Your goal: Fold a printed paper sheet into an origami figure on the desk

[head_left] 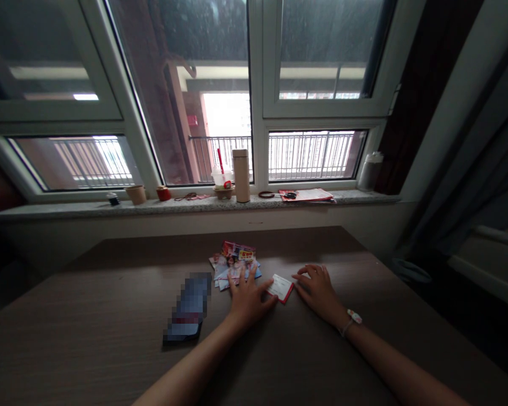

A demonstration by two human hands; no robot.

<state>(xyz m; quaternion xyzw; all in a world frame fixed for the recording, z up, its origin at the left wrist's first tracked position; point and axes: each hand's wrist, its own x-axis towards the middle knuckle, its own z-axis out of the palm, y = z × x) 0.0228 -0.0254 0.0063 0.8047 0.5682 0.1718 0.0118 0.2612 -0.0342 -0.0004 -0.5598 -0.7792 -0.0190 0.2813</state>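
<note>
1. White-and-red card stack [280, 287]: it lies flat on the brown surface [110, 321], between the two hands and just right of the pile of colourful printed cards [233, 260]. Whether it is one thick piece or several is too small to tell.
2. Left hand [248, 296]: the fingers are spread, not clenched. Thumb and index finger reach the left side of the white-and-red card stack; the other fingertips lie over the near edge of the printed pile. Any pressure on either cannot be told.
3. Right hand [317, 290]: the fingers are loosely bent and released, with nothing visibly grasped. Their tips are just beside the stack's right corner; contact is unclear. A bracelet [354, 317] circles the wrist.
4. Step in hand, as I judge it: placing or steadying the stack beside the pile.
5. A next move on the stack would call for light fingertip contact at its edges, without dragging the neighbouring cards or nudging the phone [188, 307] on the left.
</note>
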